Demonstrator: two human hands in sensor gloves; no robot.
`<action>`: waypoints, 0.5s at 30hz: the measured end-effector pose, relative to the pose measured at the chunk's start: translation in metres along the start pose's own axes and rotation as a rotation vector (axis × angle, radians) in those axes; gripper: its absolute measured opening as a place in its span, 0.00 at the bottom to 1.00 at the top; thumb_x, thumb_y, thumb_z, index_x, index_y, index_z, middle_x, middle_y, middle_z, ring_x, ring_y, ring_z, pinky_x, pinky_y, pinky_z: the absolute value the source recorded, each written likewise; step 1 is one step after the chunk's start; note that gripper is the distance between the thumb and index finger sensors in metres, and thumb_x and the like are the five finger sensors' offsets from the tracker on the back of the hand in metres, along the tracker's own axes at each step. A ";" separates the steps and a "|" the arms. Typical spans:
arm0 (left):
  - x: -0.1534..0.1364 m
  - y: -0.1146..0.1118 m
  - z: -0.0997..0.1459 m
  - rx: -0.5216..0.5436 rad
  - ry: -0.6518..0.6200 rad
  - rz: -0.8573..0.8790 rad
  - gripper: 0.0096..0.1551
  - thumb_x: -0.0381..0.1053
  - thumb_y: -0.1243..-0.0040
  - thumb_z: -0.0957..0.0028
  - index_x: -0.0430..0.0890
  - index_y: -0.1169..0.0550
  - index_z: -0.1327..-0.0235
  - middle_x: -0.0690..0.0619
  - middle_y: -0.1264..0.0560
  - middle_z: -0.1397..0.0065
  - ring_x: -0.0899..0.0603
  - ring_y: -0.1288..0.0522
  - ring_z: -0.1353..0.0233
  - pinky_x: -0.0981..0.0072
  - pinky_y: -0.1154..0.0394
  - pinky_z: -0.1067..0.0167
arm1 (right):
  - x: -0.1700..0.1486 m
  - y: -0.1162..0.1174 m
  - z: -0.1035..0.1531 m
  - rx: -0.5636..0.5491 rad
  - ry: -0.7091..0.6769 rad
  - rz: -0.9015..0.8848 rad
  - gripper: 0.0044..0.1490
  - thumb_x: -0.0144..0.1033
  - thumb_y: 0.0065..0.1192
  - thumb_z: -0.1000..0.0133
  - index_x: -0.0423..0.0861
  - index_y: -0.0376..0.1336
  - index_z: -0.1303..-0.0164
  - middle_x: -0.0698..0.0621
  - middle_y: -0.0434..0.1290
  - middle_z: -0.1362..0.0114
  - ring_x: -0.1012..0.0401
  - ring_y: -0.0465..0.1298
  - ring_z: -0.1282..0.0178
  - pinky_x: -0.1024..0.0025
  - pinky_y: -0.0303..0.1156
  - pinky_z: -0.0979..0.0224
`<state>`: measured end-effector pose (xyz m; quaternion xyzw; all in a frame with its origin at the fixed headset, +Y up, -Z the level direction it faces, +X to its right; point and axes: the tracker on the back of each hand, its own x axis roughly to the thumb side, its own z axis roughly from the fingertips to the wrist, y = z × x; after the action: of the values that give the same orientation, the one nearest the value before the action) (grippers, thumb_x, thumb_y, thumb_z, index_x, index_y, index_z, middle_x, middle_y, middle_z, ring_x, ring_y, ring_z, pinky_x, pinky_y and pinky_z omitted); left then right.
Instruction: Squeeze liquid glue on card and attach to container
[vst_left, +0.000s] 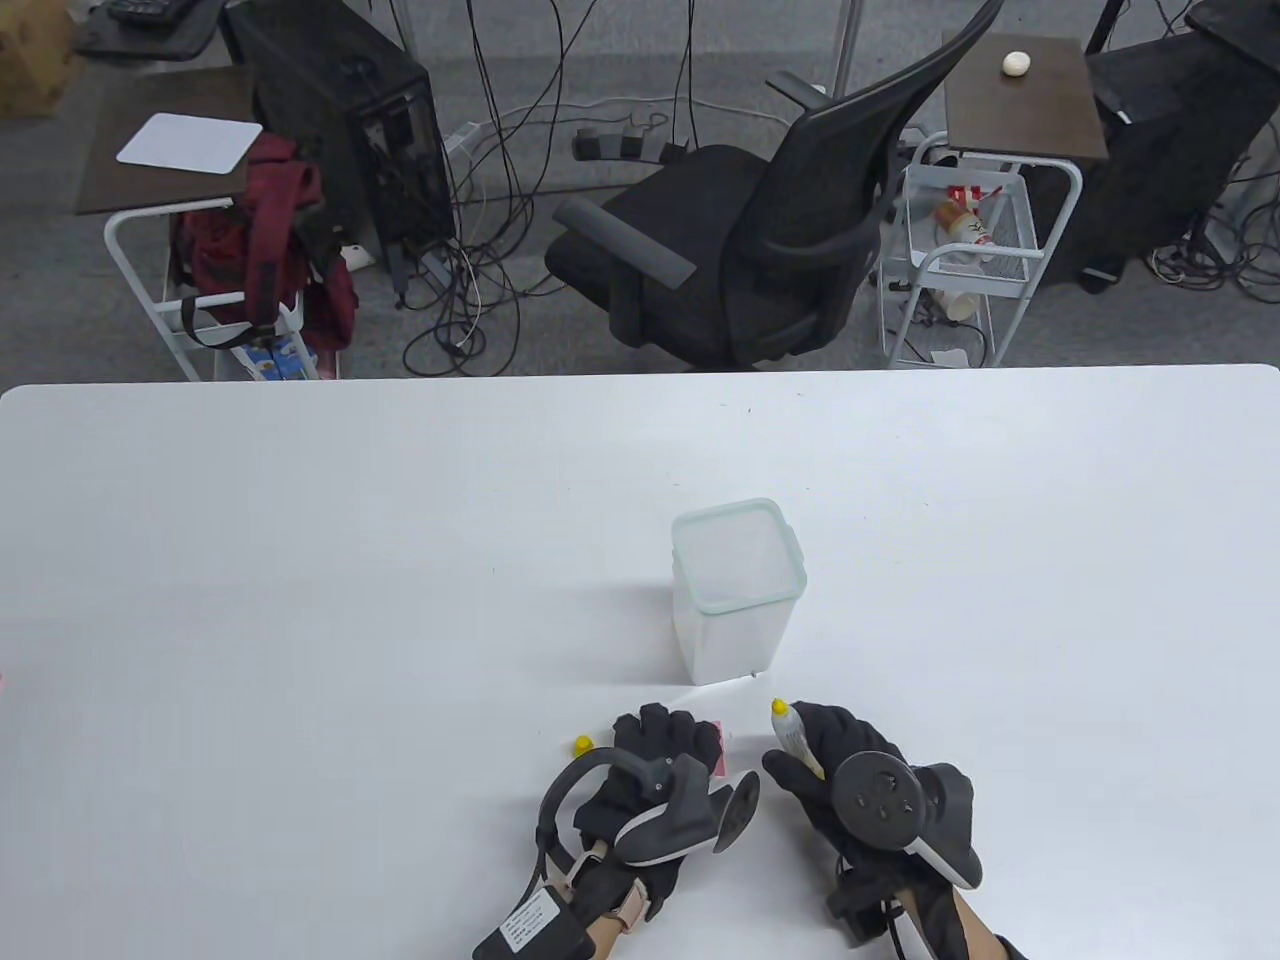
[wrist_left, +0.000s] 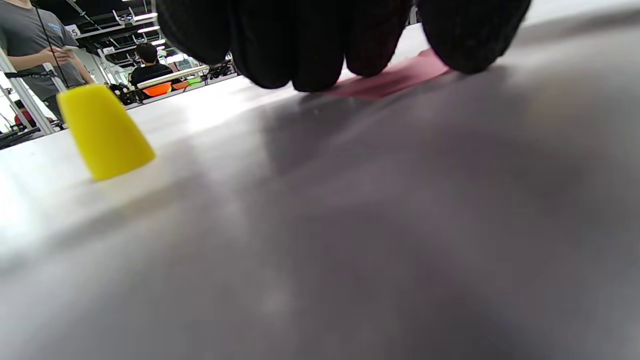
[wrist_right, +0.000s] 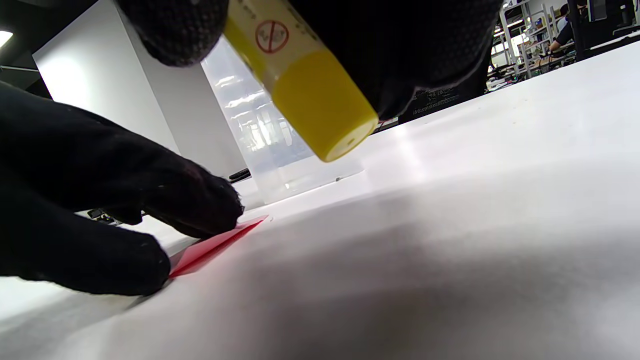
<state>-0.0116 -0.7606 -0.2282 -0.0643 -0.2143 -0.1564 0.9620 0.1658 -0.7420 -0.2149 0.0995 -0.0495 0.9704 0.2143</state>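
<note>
Gloved fingertips (wrist_right: 200, 212) of the left hand (vst_left: 660, 775) press flat on a thin red card (wrist_right: 215, 245) lying just before the clear container (vst_left: 737, 590); the right hand (vst_left: 850, 770) grips the glue tube (wrist_right: 300, 100), uncapped. The card looks light, flimsy, best pinned at its edge.

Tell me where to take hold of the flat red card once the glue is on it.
Probably by the free edge on its right: the flat red card lies flush on the white table, and the left hand presses its fingers on the rest. Come in low from the right and slide a fingertip under the exposed corner nearest the clear plastic container.
</note>
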 end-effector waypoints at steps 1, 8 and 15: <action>0.001 0.001 0.000 0.005 0.003 0.005 0.37 0.65 0.43 0.48 0.54 0.29 0.25 0.53 0.26 0.21 0.40 0.28 0.20 0.45 0.31 0.26 | 0.000 0.000 0.000 0.000 0.003 0.001 0.35 0.58 0.52 0.41 0.49 0.57 0.29 0.48 0.69 0.29 0.51 0.76 0.35 0.55 0.72 0.30; 0.008 0.003 -0.001 0.048 0.026 -0.049 0.29 0.60 0.39 0.48 0.56 0.25 0.32 0.56 0.22 0.28 0.43 0.24 0.24 0.48 0.28 0.27 | 0.000 0.000 -0.001 -0.006 0.024 -0.014 0.35 0.58 0.53 0.41 0.49 0.57 0.29 0.48 0.69 0.29 0.51 0.76 0.35 0.55 0.72 0.30; 0.010 0.004 -0.002 0.093 0.049 -0.086 0.23 0.58 0.38 0.48 0.58 0.22 0.38 0.59 0.18 0.34 0.47 0.19 0.29 0.52 0.25 0.30 | -0.001 0.000 -0.002 -0.019 0.020 -0.017 0.35 0.58 0.52 0.41 0.49 0.57 0.29 0.48 0.69 0.29 0.51 0.76 0.35 0.55 0.72 0.30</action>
<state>-0.0010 -0.7596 -0.2264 -0.0066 -0.2002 -0.1890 0.9613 0.1667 -0.7425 -0.2170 0.0882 -0.0559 0.9690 0.2239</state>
